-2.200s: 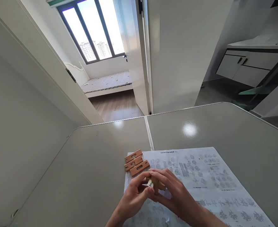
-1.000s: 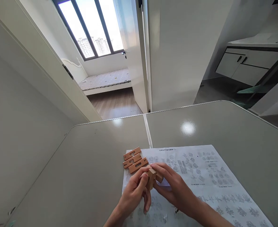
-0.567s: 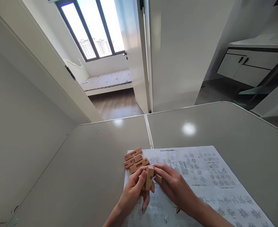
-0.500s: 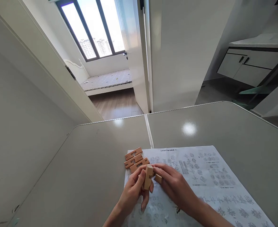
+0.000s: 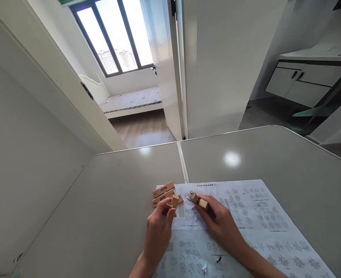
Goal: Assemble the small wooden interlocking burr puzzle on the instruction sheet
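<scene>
My left hand is closed, thumb and fingers pinching a notched wooden puzzle piece held end-up over the sheet. To its right, my right hand grips joined wooden puzzle pieces; one end carries a dark mark, and the fingers hide part of them. Just beyond my left hand lie slotted wooden bars, side by side on the sheet's upper left corner. My left hand partly covers the nearest bar.
Under my hands is a large printed sheet with rows of small diagrams. Small dark and white scraps rest on it. The glossy table has a seam. Beyond stand an open door and a bed.
My hands have moved apart. The upright piece went left with my left hand, toward the slotted bars, while my right hand kept the joined pieces.
</scene>
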The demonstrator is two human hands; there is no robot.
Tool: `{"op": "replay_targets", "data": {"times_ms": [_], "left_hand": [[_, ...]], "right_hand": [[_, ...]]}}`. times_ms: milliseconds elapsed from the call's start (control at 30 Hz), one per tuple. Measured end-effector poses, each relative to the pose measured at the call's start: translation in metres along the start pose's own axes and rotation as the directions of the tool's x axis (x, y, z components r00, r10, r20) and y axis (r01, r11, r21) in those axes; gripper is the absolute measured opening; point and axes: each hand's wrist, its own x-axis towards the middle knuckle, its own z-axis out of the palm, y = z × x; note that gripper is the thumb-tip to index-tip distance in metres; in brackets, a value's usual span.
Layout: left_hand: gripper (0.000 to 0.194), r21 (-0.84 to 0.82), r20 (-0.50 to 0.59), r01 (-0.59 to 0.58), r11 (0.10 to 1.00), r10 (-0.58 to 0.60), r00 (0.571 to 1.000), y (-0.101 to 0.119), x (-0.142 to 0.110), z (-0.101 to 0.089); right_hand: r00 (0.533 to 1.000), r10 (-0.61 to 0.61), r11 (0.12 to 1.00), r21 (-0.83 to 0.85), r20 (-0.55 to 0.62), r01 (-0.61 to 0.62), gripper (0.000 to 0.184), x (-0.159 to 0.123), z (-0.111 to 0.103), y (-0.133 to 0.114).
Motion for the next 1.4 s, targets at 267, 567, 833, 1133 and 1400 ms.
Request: {"op": "replay_targets", "data": {"times_ms": [267,567,833,1133,1400], "left_hand": [[0.004,0.312,0.049,-0.325,0.893,0.326,0.944,-0.012,0.002,0.001],[0.008,0.412,0.152,-0.401,0.818,0.372,0.916,-0.013,0.001,0.001],[0.01,0.45,0.126,-0.404,0.796,0.392,0.912,-0.014,0.003,-0.001],[0.02,0.448,0.071,-0.377,0.811,0.389,0.919,-0.014,0.001,0.001],[0.033,-0.058,0.18,-0.24,0.969,0.247,0.952,0.001,-0.011,0.004]], "right_hand": [[1.0,0.006,1.0,0.021,-0.002,-0.006,0.028,-0.001,0.001,0.0],[1.0,0.024,0.998,0.049,0.003,-0.024,0.031,0.0,0.001,-0.002],[0.982,0.179,0.974,0.132,0.057,-0.185,0.043,0.001,-0.001,-0.005],[0.932,0.239,0.832,0.438,0.271,-0.34,0.05,0.002,-0.007,-0.004],[0.946,0.094,0.9,0.381,0.309,-0.214,0.045,-0.001,-0.004,-0.017]]}}
